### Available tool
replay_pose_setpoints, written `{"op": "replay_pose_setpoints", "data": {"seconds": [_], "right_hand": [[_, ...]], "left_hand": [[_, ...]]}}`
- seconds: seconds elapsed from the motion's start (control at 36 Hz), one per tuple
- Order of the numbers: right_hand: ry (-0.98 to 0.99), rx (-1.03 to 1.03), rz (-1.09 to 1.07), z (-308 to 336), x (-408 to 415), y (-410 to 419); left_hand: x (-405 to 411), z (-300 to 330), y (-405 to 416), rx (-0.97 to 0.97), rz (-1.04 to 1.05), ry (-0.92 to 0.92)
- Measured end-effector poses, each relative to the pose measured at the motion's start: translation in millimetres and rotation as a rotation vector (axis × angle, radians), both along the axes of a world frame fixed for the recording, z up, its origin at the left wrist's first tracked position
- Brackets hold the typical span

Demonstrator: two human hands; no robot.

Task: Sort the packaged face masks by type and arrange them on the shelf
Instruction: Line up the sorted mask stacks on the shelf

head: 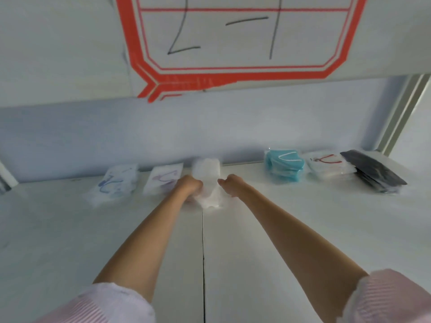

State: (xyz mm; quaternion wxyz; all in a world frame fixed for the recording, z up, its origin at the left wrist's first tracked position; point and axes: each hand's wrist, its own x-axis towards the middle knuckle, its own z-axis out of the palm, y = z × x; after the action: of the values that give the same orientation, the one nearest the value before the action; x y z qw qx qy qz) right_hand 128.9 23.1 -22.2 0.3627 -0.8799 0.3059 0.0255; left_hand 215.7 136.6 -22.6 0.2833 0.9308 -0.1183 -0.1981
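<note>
A stack of white packaged masks (pixel 207 180) lies at the middle of the white shelf (pixel 279 229), near the back wall. My left hand (pixel 190 184) grips its left side and my right hand (pixel 229 183) grips its right side. Left of it lie a pack with purple ear loops (pixel 163 181) and a pack with blue ear loops (pixel 114 183). To the right stand a teal stack (pixel 284 167), a white stack with red loops (pixel 326 165) and a black stack (pixel 373 172). The picture is blurred around the hands.
A white board with a red-bordered label (pixel 233 43) hangs above the shelf. A metal upright (pixel 403 113) stands at the back right. A seam (pixel 203 264) runs down the middle of the shelf surface.
</note>
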Motion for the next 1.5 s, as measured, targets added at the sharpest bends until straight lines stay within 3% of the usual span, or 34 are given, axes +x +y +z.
{"op": "replay_pose_setpoints", "data": {"seconds": [0.08,0.17,0.31,0.47,0.56,0.69,0.81,0.94,1.22,1.5], "right_hand": [[-0.026,0.201,-0.092,5,5,1],[-0.065,0.390,-0.145,2,9,-2],[-0.054,0.507,-0.159,-4,6,-6],[-0.114,0.653,-0.125,-5,-4,-1],[-0.252,0.670,-0.029,-6,-11,-4],[-0.591,0.500,-0.032,-5,-24,-13],[-0.746,0.380,-0.033,-5,-48,-17],[-0.845,0.437,0.066,-33,-70,-13],[-0.720,0.461,-0.075,-71,-63,-41],[-0.829,0.368,-0.167,-7,-136,-107]], "left_hand": [[0,-1,-7,-0.167,0.050,0.216],[-1,-2,-8,-0.231,0.035,0.285],[-2,-3,-4,-0.345,0.075,0.464],[-7,-7,-1,-0.502,0.103,0.516],[-13,-3,-6,-0.615,0.062,0.425],[-28,18,-13,-0.850,-0.075,0.077],[-40,26,-22,-1.172,-0.092,0.141],[-74,3,-38,-1.191,-0.136,0.074],[-97,-13,-62,-1.258,-0.062,0.032],[-145,31,-144,-1.196,-0.082,-0.003]]}}
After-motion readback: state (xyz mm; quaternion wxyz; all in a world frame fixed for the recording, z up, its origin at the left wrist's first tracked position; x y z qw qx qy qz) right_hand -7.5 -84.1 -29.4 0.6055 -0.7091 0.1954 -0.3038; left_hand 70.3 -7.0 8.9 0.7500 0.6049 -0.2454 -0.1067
